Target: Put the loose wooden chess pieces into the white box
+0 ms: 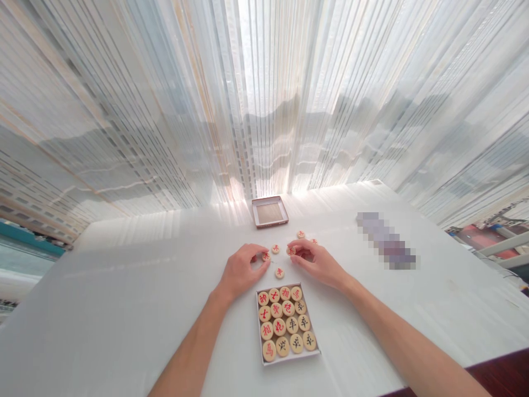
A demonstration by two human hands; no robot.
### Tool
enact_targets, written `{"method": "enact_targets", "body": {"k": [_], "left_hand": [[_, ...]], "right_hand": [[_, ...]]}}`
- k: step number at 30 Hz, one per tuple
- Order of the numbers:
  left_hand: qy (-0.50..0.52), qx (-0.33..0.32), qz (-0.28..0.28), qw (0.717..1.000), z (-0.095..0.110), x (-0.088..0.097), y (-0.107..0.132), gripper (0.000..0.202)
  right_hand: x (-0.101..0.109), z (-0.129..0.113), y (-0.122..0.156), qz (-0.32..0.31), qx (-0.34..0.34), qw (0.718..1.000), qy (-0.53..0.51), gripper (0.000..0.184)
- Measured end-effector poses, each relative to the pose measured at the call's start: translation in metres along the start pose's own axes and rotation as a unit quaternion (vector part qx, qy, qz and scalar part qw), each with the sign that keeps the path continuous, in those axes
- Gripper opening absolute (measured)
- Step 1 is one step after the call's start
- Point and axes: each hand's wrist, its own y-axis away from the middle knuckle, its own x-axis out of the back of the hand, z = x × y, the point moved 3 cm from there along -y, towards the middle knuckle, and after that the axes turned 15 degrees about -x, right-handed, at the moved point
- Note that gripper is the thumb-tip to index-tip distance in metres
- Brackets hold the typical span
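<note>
My left hand (243, 268) pinches a round wooden Chinese chess piece (266, 257) with a red character, between thumb and fingers at the table surface. Across from it, my right hand (314, 260) has its thumb and fingers closed on another red-marked Chinese chess piece (291, 251). Between the hands lie a loose red piece (275, 249) and, nearer me, a second one (280, 273). Just beyond my right hand are a red piece (301, 235) and one partly hidden piece (314, 241). A shallow box (291, 359) in front of me holds rows of red and black pieces.
The shallow box lid (270, 213), its inside facing up, lies near the curtain. A white table (157, 309) carries everything. A pixelated object (386, 241) lies to the right. Striped sheer curtains (264, 110) hang along the far edge.
</note>
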Motion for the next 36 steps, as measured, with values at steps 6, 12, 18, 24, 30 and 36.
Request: {"method": "enact_targets", "body": {"k": [6, 12, 18, 24, 30, 36], "left_hand": [[-0.003, 0.000, 0.001, 1.000, 0.001, 0.001, -0.001, 0.020], [-0.002, 0.004, 0.000, 1.000, 0.002, 0.002, -0.001, 0.019], [-0.003, 0.008, 0.003, 1.000, 0.002, 0.002, -0.001, 0.018], [-0.008, 0.000, 0.002, 1.000, 0.001, 0.001, -0.001, 0.017], [-0.008, 0.010, 0.001, 1.000, 0.000, 0.000, 0.001, 0.021], [-0.015, 0.003, -0.001, 1.000, -0.001, 0.001, 0.001, 0.025]], "right_hand": [[-0.001, -0.003, 0.001, 0.004, 0.005, 1.000, 0.008, 0.025], [-0.005, -0.004, 0.006, 0.033, 0.011, 0.999, -0.005, 0.021], [-0.002, 0.003, 0.040, 0.022, -0.016, 0.999, -0.037, 0.022], [-0.014, 0.015, 0.092, 0.070, -0.055, 0.992, -0.090, 0.026], [-0.030, 0.024, 0.116, 0.128, -0.038, 0.987, -0.090, 0.021], [-0.031, 0.023, 0.115, 0.145, -0.024, 0.987, -0.066, 0.020]]}}
